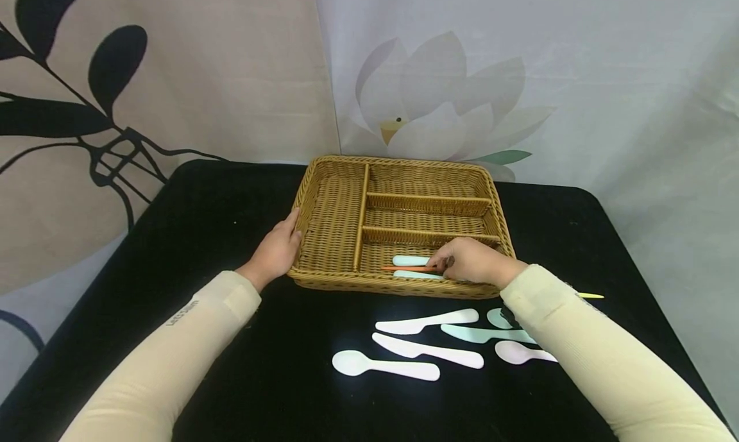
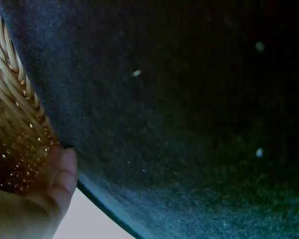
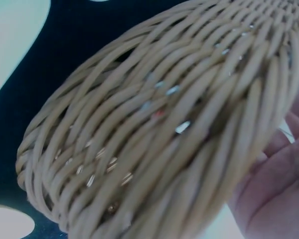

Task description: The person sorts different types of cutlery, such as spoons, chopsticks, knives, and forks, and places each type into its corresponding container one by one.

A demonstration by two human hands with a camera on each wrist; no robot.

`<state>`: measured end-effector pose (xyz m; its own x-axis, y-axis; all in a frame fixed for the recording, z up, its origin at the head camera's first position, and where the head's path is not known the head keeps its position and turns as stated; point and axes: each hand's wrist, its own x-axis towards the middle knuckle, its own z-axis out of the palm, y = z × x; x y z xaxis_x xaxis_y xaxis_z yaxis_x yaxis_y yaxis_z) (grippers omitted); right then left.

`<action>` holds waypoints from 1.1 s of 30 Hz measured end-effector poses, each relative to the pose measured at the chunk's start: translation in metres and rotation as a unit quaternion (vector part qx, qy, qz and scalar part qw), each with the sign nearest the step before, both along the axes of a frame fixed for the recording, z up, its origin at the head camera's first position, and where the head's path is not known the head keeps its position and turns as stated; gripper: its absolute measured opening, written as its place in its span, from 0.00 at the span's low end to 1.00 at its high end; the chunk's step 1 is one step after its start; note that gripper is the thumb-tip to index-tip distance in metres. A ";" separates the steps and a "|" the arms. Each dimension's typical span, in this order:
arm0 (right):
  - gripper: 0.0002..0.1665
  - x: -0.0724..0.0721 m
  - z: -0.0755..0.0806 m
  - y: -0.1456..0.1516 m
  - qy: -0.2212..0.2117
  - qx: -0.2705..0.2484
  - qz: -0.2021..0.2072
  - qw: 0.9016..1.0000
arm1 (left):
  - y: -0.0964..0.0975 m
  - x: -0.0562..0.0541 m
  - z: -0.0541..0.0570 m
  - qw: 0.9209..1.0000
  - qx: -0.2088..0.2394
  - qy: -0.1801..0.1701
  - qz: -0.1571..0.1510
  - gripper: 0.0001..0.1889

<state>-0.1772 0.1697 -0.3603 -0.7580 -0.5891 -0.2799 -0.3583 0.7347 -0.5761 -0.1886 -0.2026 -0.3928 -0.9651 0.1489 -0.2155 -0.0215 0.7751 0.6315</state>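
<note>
A brown wicker basket [image 1: 331,224], split into several compartments, stands at the back of the table. My left hand [image 1: 276,248] holds its left side at the rim; the left wrist view shows the fingers [image 2: 65,172] against the woven wall. Inside the front right compartment, my right hand [image 1: 470,260] pinches a thin orange utensil [image 1: 408,269], its far end hidden by the fingers. Two pale blue handles [image 1: 410,260] lie on either side of it. In the right wrist view, the basket's wall [image 3: 154,114] covers most of what the hand [image 3: 279,184] does.
Before the basket lie a white spoon [image 1: 385,366], two white knives [image 1: 427,350], a mint knife [image 1: 482,334], a pale pink spoon [image 1: 516,352] and a mint round-ended piece [image 1: 498,318]. A yellow tip [image 1: 591,296] shows beyond the right sleeve. A printed curtain [image 1: 242,70] hangs behind the black table.
</note>
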 end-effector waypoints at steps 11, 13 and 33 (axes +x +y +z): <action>0.20 0.013 0.010 0.004 0.029 -0.024 -0.039 0.999 | 0.000 -0.001 -0.001 1.000 0.005 -0.005 -0.001 0.31; 0.20 0.016 0.012 0.006 0.042 -0.031 -0.050 0.997 | -0.001 -0.001 -0.001 1.000 0.007 -0.005 -0.003 0.31; 0.18 0.033 0.022 0.014 0.081 -0.093 -0.133 0.983 | -0.002 -0.001 0.001 1.000 0.006 -0.004 -0.006 0.31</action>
